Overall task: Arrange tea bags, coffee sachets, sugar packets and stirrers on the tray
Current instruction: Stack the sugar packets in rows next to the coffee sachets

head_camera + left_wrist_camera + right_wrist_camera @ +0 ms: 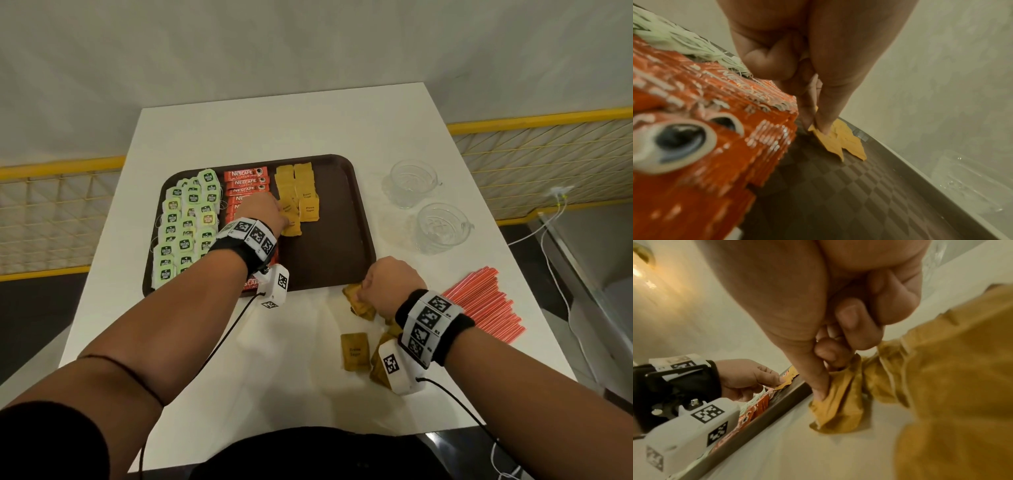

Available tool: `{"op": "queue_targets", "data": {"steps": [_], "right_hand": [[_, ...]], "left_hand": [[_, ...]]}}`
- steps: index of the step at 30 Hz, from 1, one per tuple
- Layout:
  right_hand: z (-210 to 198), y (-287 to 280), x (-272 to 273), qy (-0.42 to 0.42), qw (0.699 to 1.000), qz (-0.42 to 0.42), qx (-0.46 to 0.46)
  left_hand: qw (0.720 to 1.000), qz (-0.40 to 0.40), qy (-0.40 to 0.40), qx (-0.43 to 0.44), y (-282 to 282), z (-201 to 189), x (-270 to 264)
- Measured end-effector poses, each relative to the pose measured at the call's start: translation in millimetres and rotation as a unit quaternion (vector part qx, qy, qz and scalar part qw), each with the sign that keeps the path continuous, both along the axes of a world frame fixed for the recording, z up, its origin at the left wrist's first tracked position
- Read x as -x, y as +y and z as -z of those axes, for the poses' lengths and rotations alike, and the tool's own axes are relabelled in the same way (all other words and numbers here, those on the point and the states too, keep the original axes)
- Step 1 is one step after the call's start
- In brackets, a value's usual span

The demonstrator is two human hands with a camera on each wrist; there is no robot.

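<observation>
On the brown tray [356, 219], green tea bags [186, 226] are lying at the left, red coffee sachets [245, 186] beside them. The left hand [262, 210] is pinching a yellow sugar packet [830, 139] onto the tray's sugar rows [298, 195]. Nearer, on the table [274, 359], the right hand [390, 284] is gripping loose sugar packets [838, 400] in curled fingers [855, 324]. Red stirrers [486, 301] are lying rightmost.

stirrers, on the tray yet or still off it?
Off. The red stirrers lie in a loose bundle on the white table, right of the brown tray, whose right part is bare.
</observation>
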State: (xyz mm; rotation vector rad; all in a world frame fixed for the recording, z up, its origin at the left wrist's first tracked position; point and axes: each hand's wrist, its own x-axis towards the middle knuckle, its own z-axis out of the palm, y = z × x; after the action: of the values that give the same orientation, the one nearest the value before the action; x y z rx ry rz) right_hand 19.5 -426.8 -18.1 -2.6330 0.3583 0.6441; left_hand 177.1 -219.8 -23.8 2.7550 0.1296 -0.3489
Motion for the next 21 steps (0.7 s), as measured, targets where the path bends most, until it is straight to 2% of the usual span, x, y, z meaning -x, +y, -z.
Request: {"op": "queue_targets", "data": {"steps": [6, 13, 18, 21], "right_hand": [[-1, -5, 5, 0.005, 0.999, -0.015, -0.033], [-14, -20, 14, -0.045, 0.994, -0.014, -0.096], [-20, -26, 19, -0.073, 0.990, -0.013, -0.118], [-24, -29, 22, -0.089, 0.987, -0.015, -0.130]], "left_hand": [[1.000, -0.006, -0.019, -0.014, -4, -1, -2], [0.997, 0.003, -0.048, -0.054, -5, -3, -12], [0.999, 0.000, -0.043, -0.029, -9, -4, -17], [0.997, 0.006, -0.078, -0.013, -12, -7, -16]]}}
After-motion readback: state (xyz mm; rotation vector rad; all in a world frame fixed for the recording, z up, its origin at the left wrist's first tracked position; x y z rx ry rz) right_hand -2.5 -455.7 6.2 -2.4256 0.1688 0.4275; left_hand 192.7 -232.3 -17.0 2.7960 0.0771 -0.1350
